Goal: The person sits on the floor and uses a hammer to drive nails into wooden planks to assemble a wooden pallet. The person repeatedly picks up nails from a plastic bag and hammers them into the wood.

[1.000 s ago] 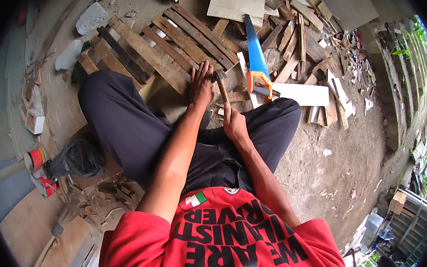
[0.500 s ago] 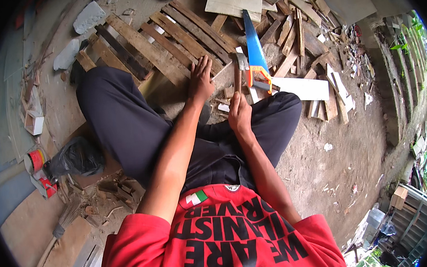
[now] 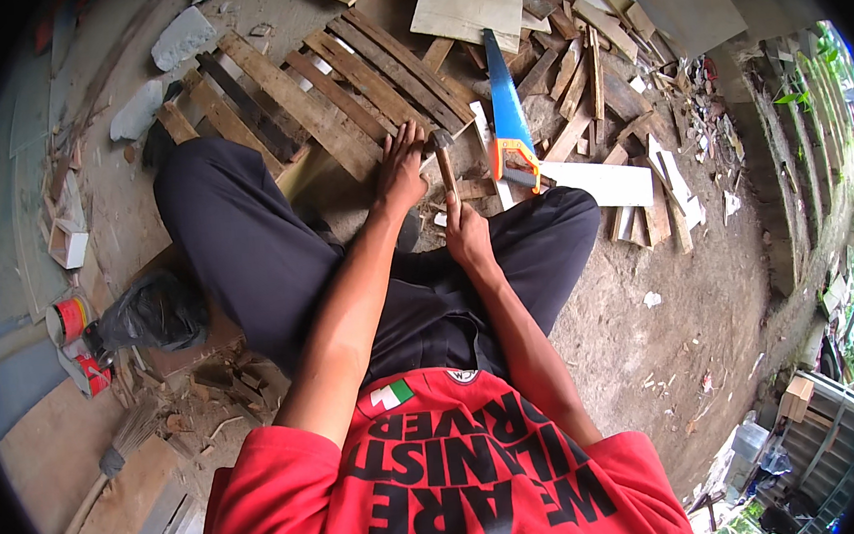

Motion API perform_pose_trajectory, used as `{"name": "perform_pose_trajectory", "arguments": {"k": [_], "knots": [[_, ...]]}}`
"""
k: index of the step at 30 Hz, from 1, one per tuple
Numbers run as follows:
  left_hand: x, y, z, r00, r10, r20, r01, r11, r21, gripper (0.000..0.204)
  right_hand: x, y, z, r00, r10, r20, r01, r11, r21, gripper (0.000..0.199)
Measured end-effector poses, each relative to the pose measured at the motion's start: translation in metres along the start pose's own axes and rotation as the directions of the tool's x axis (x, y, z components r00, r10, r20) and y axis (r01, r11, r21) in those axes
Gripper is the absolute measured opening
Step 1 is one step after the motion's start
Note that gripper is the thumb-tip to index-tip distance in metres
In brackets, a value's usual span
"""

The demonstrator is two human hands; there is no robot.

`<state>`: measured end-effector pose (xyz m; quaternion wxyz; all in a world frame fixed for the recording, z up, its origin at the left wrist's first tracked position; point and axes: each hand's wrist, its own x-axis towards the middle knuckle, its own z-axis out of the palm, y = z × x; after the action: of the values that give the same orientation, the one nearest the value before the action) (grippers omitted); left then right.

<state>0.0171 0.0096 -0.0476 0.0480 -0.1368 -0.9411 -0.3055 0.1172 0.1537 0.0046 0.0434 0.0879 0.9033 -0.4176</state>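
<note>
My right hand (image 3: 467, 236) is closed around a hammer (image 3: 444, 160) handle, its head up by the slats. My left hand (image 3: 401, 167) lies flat, fingers spread, on the wooden pallet (image 3: 333, 94) on the dirt floor (image 3: 649, 280). Just right, a blue handsaw (image 3: 510, 120) lies among scrap boards (image 3: 592, 63).

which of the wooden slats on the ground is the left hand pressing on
The left hand presses the near end of the long slat running up-left, at the pallet's front edge; the parallel slats beside it lie untouched.
</note>
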Motion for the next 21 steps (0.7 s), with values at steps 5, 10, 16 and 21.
{"name": "perform_pose_trajectory", "arguments": {"k": [5, 10, 16, 21], "knots": [[-0.005, -0.016, 0.002, 0.972, 0.018, -0.236, -0.079, 0.964, -0.252, 0.066, -0.017, -0.023, -0.010, 1.000, -0.002, -0.014, 0.004, 0.994, 0.107, 0.053], [0.013, 0.000, -0.021, 0.885, -0.290, -0.364, 0.094, 0.877, -0.470, 0.043, 0.001, 0.002, 0.000, 0.989, 0.114, 0.097, -0.119, 0.992, 0.048, 0.049], [0.032, -0.054, -0.029, 0.828, -0.225, -0.513, 0.235, 0.971, -0.046, 0.046, 0.000, -0.029, -0.010, 0.993, -0.062, 0.102, 0.038, 0.975, 0.220, 0.034], [0.035, -0.056, -0.029, 0.921, -0.167, -0.353, 0.283, 0.909, 0.307, 0.059, 0.046, -0.083, -0.012, 0.992, -0.048, 0.118, 0.042, 0.998, 0.056, 0.034]]}}
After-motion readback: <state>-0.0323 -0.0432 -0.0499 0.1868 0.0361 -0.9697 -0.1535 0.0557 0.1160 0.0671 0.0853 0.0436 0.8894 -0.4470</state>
